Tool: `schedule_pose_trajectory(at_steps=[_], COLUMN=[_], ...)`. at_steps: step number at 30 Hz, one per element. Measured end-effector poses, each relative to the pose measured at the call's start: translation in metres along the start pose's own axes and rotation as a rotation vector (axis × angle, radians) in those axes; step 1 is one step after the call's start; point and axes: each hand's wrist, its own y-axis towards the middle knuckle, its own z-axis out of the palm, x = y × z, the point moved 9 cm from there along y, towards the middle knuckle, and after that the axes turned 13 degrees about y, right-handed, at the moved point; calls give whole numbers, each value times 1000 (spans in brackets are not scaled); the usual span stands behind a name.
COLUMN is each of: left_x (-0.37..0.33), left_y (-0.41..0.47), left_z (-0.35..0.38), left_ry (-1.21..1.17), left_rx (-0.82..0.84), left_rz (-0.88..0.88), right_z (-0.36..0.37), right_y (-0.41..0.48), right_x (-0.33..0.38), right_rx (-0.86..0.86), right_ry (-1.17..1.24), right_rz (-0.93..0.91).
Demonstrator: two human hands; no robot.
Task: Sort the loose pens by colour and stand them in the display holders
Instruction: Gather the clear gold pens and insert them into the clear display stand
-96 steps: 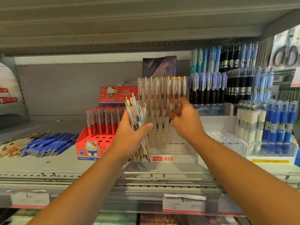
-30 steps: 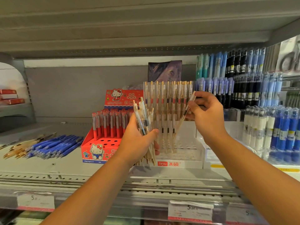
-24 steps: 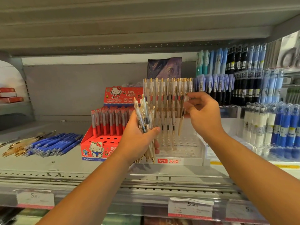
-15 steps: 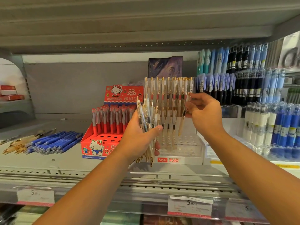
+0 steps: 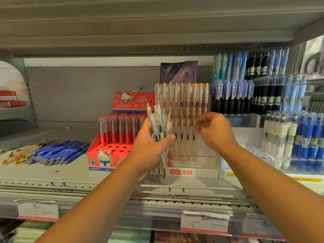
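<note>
The left hand (image 5: 149,151) grips a bundle of clear gold-clipped pens (image 5: 158,130) just in front of the clear display holder's (image 5: 192,163) left edge. The pens' long axes are near upright, gold tips down and clips up. The right hand (image 5: 216,132) reaches into the holder's middle, fingers curled by the standing pens (image 5: 182,100); blur hides whether it pinches one. Left of the holder stands a red Hello Kitty pen box (image 5: 108,155), and farther left loose blue pens (image 5: 59,151) lie flat and slanted on the shelf (image 5: 122,178).

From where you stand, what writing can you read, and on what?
"hesu 禾硕": clear holder, base front.
"HELLO KITTY": red pen box, header card.
"Joytop": same box, front corner.
"5.00": right price tag and left price tag.
Other small print: too blurred.
</note>
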Motion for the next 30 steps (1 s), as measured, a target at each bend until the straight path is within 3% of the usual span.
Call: schedule_pose_trajectory(at_steps=[6,9,12,15,17,22,30], left_x=[0,-5,-8,-8,-7,-9,-6], left_y=[-1,0,-1,-1,-1,-1,0], left_z=[1,0,2,7,8,9,5], left_ry=[-16,46,60,11,-33,44,-97], left_rx=[7,-17,-3,51,72,59,44], left_rz=[-2,44,73,85,79,100,36], right_z=[-3,-4,14,48,55,52,40], right_y=[-8,-20,-36,-49,-50,-44,-39], right_x=[6,30,56,54,51,43,36], right_rx=[-7,-77,54,367,425,395,253], right_ry=[-51,-146,55,302,397,495,683], right_rz=[-23,-186,-324,-167,-87,10,111])
